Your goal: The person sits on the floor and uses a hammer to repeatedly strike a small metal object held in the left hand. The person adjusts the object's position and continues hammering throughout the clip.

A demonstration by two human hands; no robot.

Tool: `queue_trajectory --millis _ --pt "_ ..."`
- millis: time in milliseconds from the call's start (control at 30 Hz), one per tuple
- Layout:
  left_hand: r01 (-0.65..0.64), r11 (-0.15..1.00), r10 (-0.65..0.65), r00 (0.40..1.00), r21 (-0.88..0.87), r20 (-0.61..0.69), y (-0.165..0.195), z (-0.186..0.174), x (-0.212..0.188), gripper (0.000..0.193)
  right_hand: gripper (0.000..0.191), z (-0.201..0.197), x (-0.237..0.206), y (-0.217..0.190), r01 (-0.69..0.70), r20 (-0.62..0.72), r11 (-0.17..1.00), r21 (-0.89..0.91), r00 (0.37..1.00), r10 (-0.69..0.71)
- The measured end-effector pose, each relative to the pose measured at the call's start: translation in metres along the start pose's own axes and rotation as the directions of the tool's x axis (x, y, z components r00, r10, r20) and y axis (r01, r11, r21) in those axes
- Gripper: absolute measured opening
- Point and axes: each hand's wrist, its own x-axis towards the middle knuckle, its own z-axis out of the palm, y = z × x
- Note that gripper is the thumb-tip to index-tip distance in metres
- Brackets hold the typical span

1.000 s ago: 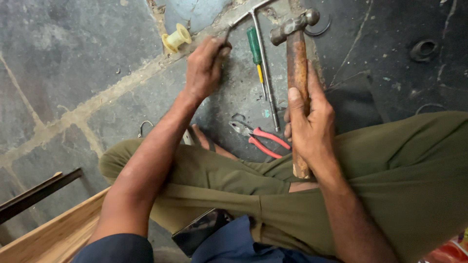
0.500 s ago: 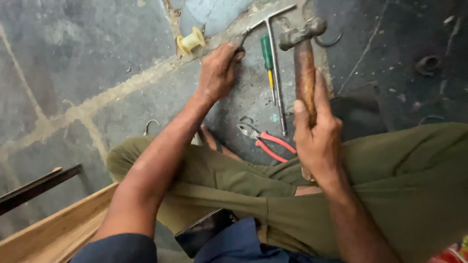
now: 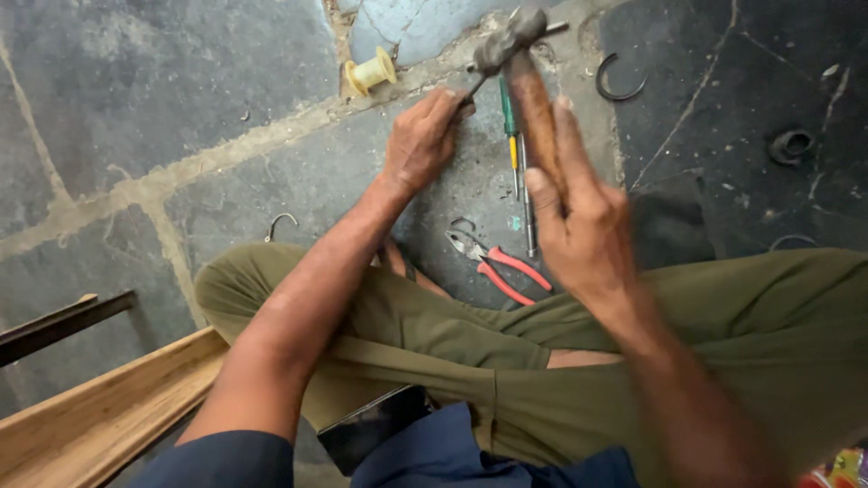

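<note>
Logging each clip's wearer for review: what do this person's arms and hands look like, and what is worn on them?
Both arms are bare from the upper arm down. A short dark blue sleeve covers the top of the left arm. The left hand and right hand wear no gloves; no rings, watch or bands show. The right arm is motion-blurred.

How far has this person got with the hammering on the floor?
Done: tools lie out, red-handled pliers and a green-handled screwdriver on the stone floor. In hand: the left hand pins a thin metal rod to the floor while the right hand holds a wooden-handled hammer raised above it, blurred. Left: I cannot tell how much shaping remains; the rod's end is hidden.
</note>
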Motion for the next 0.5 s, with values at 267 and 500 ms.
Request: queue_trajectory --millis 267,500 --pt "-0.013 1.0 0.013 1.0 0.014 -0.002 -0.005 0.004 -0.002 0.016 0.053 -0.018 -0.006 0.0 -0.054 -0.087 0.995 0.088 0.994 0.062" --pt "0.015 1.0 -0.015 1.0 0.008 -0.01 -0.004 0.006 -0.001 0.018 0.06 -0.009 -0.002 -0.008 -0.022 0.046 0.999 0.038 0.999 0.02"
